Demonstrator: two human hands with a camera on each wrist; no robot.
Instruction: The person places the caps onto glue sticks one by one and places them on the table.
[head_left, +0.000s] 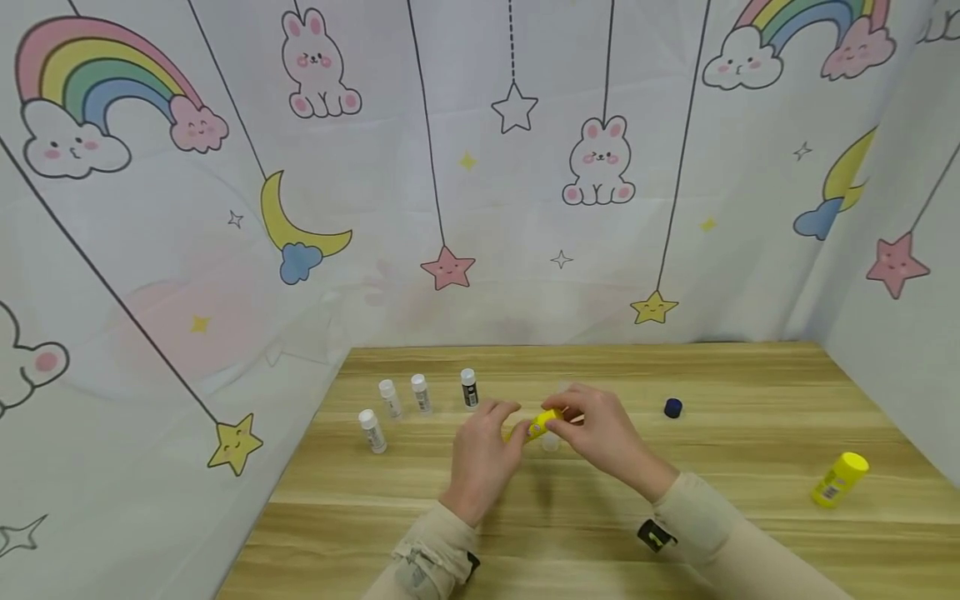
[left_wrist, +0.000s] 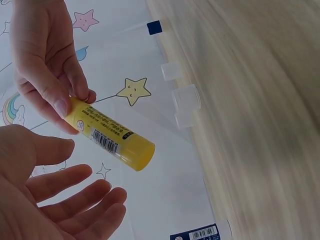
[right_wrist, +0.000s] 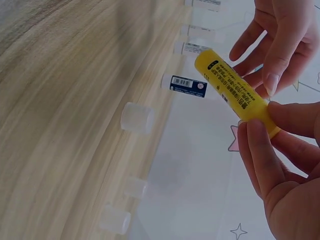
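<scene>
A yellow glue stick (head_left: pixel 538 426) is held tilted above the table between the two hands. My right hand (head_left: pixel 606 425) pinches one end of it between thumb and fingers, as the right wrist view shows. My left hand (head_left: pixel 483 454) is beside the other end; in the left wrist view its fingers (left_wrist: pixel 82 197) are spread and apart from the glue stick (left_wrist: pixel 112 135). Below the hands a translucent cap (head_left: pixel 551 442) stands on the table. More translucent caps (right_wrist: pixel 115 218) appear in the right wrist view.
Several white glue sticks (head_left: pixel 372 431) stand at the table's left, with a dark-labelled, white-capped one (head_left: pixel 469 389) beside them. A dark blue cap (head_left: pixel 672 408) lies right of the hands. Another, thicker yellow glue stick (head_left: pixel 840 480) stands far right. A patterned curtain (head_left: pixel 510 208) closes off the back.
</scene>
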